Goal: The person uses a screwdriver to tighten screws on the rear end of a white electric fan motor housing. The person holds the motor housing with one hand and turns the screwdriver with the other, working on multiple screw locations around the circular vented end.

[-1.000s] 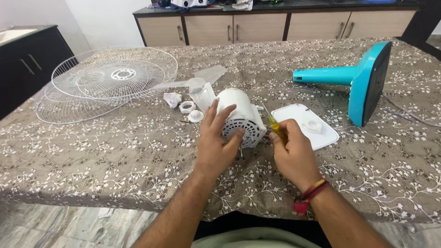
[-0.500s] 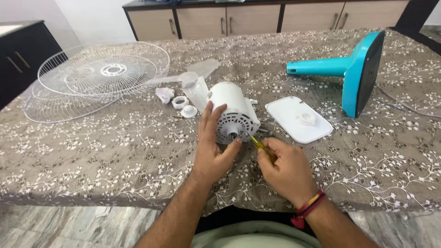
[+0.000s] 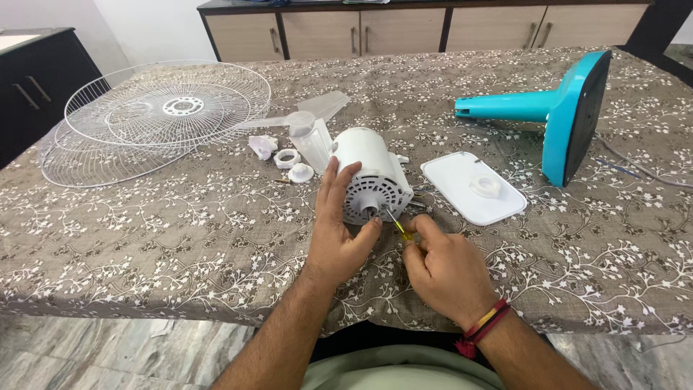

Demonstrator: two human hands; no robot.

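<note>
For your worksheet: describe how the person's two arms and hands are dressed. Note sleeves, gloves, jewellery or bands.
Both hands are bare, without gloves or rings. The left hand and its forearm show no sleeve or band. The right hand has red and yellow thread bands around the wrist, and no sleeve shows on that forearm.

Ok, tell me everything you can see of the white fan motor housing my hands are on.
The white fan motor housing is a rounded plastic drum lying on its side on the floral tablecloth, its slotted end face turned toward the camera. The left hand grips that end, fingers over the top. The right hand points a yellow-handled screwdriver at the face. A white cover plate lies just right.
</note>
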